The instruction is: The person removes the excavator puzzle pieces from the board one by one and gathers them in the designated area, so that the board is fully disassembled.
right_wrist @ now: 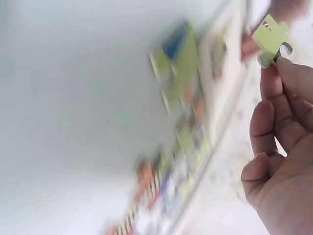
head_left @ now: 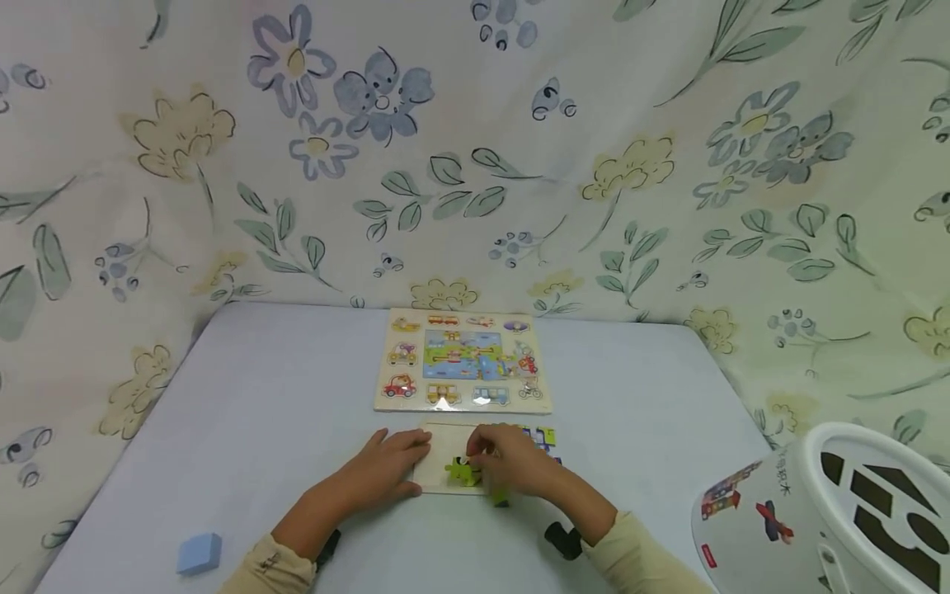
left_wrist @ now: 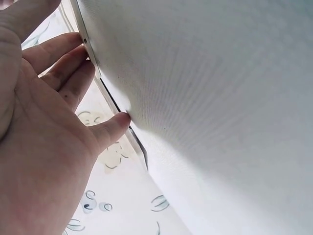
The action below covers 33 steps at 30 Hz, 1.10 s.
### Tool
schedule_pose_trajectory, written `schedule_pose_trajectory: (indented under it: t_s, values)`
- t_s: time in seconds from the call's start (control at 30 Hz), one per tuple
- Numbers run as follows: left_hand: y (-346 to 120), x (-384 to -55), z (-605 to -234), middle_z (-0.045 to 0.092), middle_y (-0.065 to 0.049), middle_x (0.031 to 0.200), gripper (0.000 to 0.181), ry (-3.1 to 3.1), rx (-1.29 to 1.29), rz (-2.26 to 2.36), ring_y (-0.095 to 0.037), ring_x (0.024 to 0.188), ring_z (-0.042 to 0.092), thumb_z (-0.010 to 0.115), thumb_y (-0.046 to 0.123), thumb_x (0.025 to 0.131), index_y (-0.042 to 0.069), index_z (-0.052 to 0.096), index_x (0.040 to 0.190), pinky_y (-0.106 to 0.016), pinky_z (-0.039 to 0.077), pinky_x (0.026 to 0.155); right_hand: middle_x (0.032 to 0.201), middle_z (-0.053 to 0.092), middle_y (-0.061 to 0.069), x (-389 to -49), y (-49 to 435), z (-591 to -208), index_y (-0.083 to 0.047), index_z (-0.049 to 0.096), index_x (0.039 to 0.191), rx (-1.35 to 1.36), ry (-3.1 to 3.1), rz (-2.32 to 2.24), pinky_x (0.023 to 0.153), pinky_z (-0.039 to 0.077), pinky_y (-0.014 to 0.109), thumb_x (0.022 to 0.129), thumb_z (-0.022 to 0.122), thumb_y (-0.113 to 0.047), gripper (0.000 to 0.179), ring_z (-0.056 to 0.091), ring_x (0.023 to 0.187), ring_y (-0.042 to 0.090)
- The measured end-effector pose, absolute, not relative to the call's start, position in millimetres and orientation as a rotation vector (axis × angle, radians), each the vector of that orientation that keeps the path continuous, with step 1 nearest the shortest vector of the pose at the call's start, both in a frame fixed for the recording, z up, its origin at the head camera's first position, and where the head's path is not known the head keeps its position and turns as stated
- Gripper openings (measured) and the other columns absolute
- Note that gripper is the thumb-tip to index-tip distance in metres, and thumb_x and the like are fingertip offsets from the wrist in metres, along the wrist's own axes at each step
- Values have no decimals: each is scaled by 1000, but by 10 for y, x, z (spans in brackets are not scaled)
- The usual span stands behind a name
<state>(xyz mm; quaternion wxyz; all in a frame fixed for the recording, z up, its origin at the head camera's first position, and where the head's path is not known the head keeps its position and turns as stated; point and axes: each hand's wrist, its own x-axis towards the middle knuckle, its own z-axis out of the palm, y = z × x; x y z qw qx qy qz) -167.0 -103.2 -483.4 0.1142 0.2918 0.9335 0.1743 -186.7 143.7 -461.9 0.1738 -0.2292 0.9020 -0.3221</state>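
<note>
My right hand [head_left: 512, 458] is over a pale wooden puzzle board [head_left: 443, 443]. Its thumb and fingertip pinch a green jigsaw piece [right_wrist: 272, 36] with a small red-and-white striped mark. In the head view, a green piece [head_left: 462, 473] shows at these fingertips, over the board. My left hand [head_left: 386, 469] rests at the board's left side. Seen from the left wrist, its fingers [left_wrist: 80, 81] are loosely extended and touch the board's edge. Colourful loose jigsaw pieces [head_left: 547, 437] lie at the board's right side, partly hidden behind the right hand; they are blurred in the right wrist view.
Behind the board lies a larger picture puzzle [head_left: 462, 402] with vehicles around a central scene. A blue block [head_left: 199, 553] sits at the front left of the white table [head_left: 297, 371]. At the right stands a white tub [head_left: 750, 528] with a shape-cutout lid. Floral cloth [head_left: 475, 124] hangs behind.
</note>
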Motion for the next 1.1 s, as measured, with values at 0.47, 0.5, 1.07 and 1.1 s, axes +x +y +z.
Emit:
schedule_pose_trajectory:
  t_s: [0.47,0.5,1.07,1.1]
  values:
    - [-1098,-1674,-4826,44,-9,148,62,2749,849,512,-29,140,36,74,29,86,-1,53,136,-63,21,113,80,59,-8,-1743,2151,-4616,-14,63,88,-528,2606,-818,62,45,23,93,65,-15,6,52,74,10]
    - [-1097,-1674,-4822,44,-9,148,62,2744,840,518,-29,140,36,74,29,86,-1,53,136,-63,21,113,79,59,-9,-1729,2167,-4633,-14,63,88,-530,2604,-813,62,45,23,93,65,-15,6,52,73,9]
    - [-1049,-1684,-4835,45,-10,147,62,2718,865,549,-30,139,37,75,28,85,-1,53,135,-64,22,112,79,60,-11,-1646,2255,-4687,-16,65,88,-514,2649,-731,63,45,22,91,67,-14,4,52,73,7]
    - [-1043,-1685,-4838,45,-10,147,62,2719,862,546,-30,139,37,75,28,85,-1,53,135,-64,22,112,80,61,-10,-1654,2248,-4671,-15,65,89,-522,2651,-739,63,45,22,91,68,-14,3,52,73,7]
